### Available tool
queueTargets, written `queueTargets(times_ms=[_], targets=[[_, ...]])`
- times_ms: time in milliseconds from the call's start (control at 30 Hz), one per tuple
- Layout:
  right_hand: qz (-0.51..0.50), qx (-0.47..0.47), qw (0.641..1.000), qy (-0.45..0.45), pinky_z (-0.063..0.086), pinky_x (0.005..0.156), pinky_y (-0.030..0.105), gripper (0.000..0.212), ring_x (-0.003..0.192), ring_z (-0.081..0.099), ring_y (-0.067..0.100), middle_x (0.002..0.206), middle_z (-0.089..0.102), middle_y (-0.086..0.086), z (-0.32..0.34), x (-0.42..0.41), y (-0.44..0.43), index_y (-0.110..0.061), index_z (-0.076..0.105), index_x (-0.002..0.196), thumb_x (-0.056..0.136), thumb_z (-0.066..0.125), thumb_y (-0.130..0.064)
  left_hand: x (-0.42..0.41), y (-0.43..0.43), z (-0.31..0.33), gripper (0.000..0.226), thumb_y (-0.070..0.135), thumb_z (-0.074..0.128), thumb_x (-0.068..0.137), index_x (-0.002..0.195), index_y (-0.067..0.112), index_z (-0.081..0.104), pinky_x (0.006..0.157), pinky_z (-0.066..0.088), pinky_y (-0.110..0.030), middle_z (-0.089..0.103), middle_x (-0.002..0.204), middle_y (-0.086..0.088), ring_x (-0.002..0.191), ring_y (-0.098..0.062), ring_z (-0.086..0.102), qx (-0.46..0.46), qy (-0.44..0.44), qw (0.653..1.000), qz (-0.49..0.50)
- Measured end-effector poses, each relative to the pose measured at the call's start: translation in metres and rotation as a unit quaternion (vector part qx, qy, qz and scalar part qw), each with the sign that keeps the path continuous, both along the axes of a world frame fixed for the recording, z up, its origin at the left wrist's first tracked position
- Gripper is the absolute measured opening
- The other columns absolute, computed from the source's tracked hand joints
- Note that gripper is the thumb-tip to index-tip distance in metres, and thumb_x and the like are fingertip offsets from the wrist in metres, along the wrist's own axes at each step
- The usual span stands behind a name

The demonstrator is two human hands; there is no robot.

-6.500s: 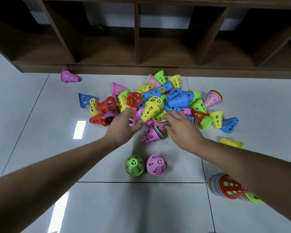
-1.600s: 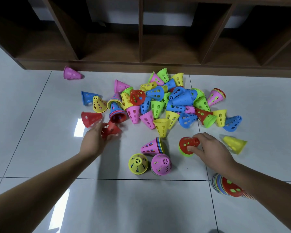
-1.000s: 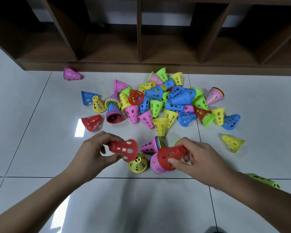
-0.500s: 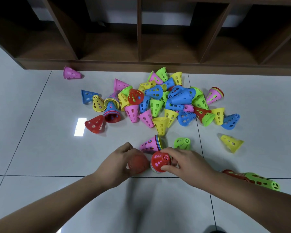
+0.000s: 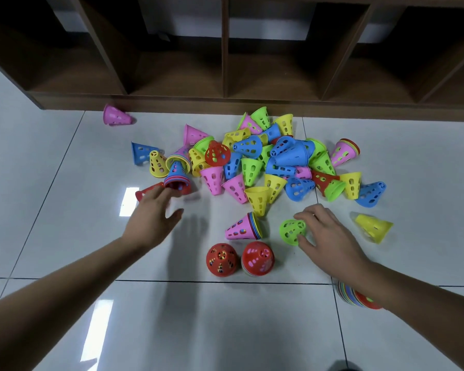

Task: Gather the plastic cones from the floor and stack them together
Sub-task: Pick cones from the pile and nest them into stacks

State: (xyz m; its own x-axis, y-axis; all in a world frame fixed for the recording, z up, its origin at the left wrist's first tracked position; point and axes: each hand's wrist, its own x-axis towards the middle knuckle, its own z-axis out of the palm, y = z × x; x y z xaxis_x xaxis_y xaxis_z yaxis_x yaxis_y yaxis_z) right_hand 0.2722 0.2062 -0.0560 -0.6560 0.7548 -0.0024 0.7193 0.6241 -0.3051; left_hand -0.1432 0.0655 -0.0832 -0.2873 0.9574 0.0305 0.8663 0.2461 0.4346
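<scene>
1. R hand (image 5: 330, 236): thumb and curled fingers pinch a green cone (image 5: 292, 232) that sits low on the floor (image 5: 65, 236), just in front of the pile. The cone is tipped over; can't tell which end leads.
2. L hand (image 5: 154, 214): fingers spread and straight, holding nothing. The tips hover at a red cone (image 5: 146, 191) lying on its side and at a blue-topped stack (image 5: 177, 178) w/ its narrow end pointing away from the camera. Contact unclear, the hand is blurred.
3. Main pile (image 5: 265, 162): loose cones in pink, yellow, green, blue and red, pointing every which way, some mouth-up, in front of the shelf unit.
4. Two red-topped stacks stand upright near the camera, narrow ends up: one on the left (image 5: 221, 259), one on the right (image 5: 257, 258), just beside each other.
5. Pink-topped stack (image 5: 241, 227) lies on its side behind them, long axis approx. left-right, narrow end left, coloured rims fanned at right.
6. Lone yellow cone (image 5: 374, 227) on its side at right, narrow end left. Lone pink cone (image 5: 117, 119) by the shelf base, narrow end right.
7. Another multicolour stack (image 5: 356, 298) is partly hidden under the R forearm.
8. Materials: cones are smooth, bright plastic, tapered w/ flat tops and oval holes in the walls. Floor is glossy pale tile w/ dark grout lines. Shelf unit (image 5: 225, 49) is dark wood w/ open cubbies.
</scene>
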Motion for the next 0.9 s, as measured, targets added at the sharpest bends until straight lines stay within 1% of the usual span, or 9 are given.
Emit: queueTargets(times_ms=[67, 200, 267, 367, 533, 633, 733, 800, 900], targets=[[0.005, 0.014, 1.0, -0.017, 0.057, 0.085, 0.04, 0.045, 0.11, 0.057, 0.023, 0.129, 0.053, -0.002, -0.008, 0.004, 0.006, -0.023, 0.063, 0.131, 0.088, 0.075, -0.027, -0.017, 0.005, -0.007, 0.041, 0.024, 0.083, 0.087, 0.124, 0.021, 0.065, 0.085, 0.051, -0.047, 0.06, 0.122, -0.007, 0.106, -0.039, 0.059, -0.001, 0.054, 0.998, 0.034], [0.015, -0.002, 0.999, -0.035, 0.059, 0.083, 0.041, 0.043, 0.108, 0.061, 0.023, 0.13, 0.053, -0.004, -0.023, 0.008, 0.012, -0.026, 0.063, 0.134, 0.092, 0.075, -0.03, -0.04, 0.009, -0.016, 0.043, 0.045, 0.07, 0.098, 0.137, 0.03, 0.062, 0.097, 0.047, -0.056, 0.06, 0.14, -0.011, 0.129, -0.044, 0.052, -0.067, 0.064, 0.989, 0.115], [0.013, -0.027, 0.999, -0.036, 0.059, 0.078, 0.039, 0.039, 0.104, 0.064, 0.021, 0.126, 0.055, -0.006, -0.027, 0.01, 0.013, -0.027, 0.063, 0.133, 0.095, 0.073, -0.03, -0.045, 0.008, -0.02, 0.041, 0.055, 0.064, 0.099, 0.13, 0.027, 0.064, 0.092, 0.05, -0.053, 0.066, 0.129, -0.013, 0.12, -0.045, 0.057, -0.089, 0.06, 0.985, 0.132], [0.009, -0.061, 0.998, -0.028, 0.057, 0.073, 0.036, 0.034, 0.09, 0.069, 0.023, 0.12, 0.059, -0.005, -0.029, 0.013, 0.015, -0.026, 0.064, 0.13, 0.097, 0.072, -0.026, -0.039, 0.002, -0.02, 0.043, 0.063, 0.06, 0.098, 0.108, 0.021, 0.059, 0.077, 0.052, -0.046, 0.068, 0.104, -0.015, 0.095, -0.042, 0.06, -0.085, 0.025, 0.983, 0.158], [0.008, -0.049, 0.998, -0.027, 0.056, 0.066, 0.04, 0.03, 0.087, 0.068, 0.023, 0.109, 0.061, -0.008, -0.025, 0.015, 0.014, -0.029, 0.059, 0.122, 0.095, 0.073, -0.033, -0.031, -0.014, -0.019, 0.052, 0.072, 0.064, 0.091, 0.117, 0.031, 0.044, 0.072, 0.055, -0.041, 0.074, 0.105, -0.004, 0.087, -0.034, 0.066, -0.117, -0.014, 0.979, 0.166], [-0.003, -0.057, 0.998, -0.003, 0.056, 0.068, 0.039, 0.027, 0.087, 0.067, 0.02, 0.105, 0.061, -0.008, -0.013, 0.009, 0.012, -0.027, 0.06, 0.119, 0.096, 0.072, -0.036, -0.018, -0.019, -0.006, 0.05, 0.067, 0.072, 0.088, 0.115, 0.034, 0.045, 0.073, 0.056, -0.042, 0.075, 0.105, 0.0, 0.088, -0.031, 0.067, -0.109, -0.035, 0.982, 0.147], [-0.016, -0.087, 0.995, 0.047, 0.054, 0.072, 0.037, 0.026, 0.082, 0.063, 0.008, 0.103, 0.058, -0.013, 0.006, -0.001, 0.008, -0.028, 0.061, 0.119, 0.097, 0.07, -0.038, 0.005, -0.018, 0.021, 0.039, 0.056, 0.072, 0.092, 0.115, 0.035, 0.048, 0.07, 0.056, -0.036, 0.076, 0.096, 0.008, 0.082, -0.022, 0.069, -0.055, -0.076, 0.988, 0.123], [-0.015, -0.109, 0.99, 0.084, 0.051, 0.075, 0.03, 0.023, 0.086, 0.061, 0.004, 0.1, 0.057, -0.016, 0.024, -0.006, 0.002, -0.029, 0.062, 0.117, 0.099, 0.068, -0.04, 0.025, -0.02, 0.042, 0.038, 0.044, 0.076, 0.093, 0.12, 0.036, 0.05, 0.069, 0.054, -0.03, 0.075, 0.09, 0.017, 0.08, -0.005, 0.069, -0.029, -0.12, 0.988, 0.09], [0.002, -0.127, 0.985, 0.117, 0.045, 0.078, 0.016, 0.021, 0.095, 0.058, 0.004, 0.101, 0.057, -0.019, 0.053, -0.014, -0.013, -0.03, 0.061, 0.117, 0.099, 0.067, -0.039, 0.056, -0.025, 0.065, 0.047, 0.034, 0.079, 0.09, 0.128, 0.04, 0.051, 0.075, 0.052, -0.024, 0.073, 0.098, 0.018, 0.089, -0.001, 0.068, 0.003, -0.179, 0.983, 0.05]])
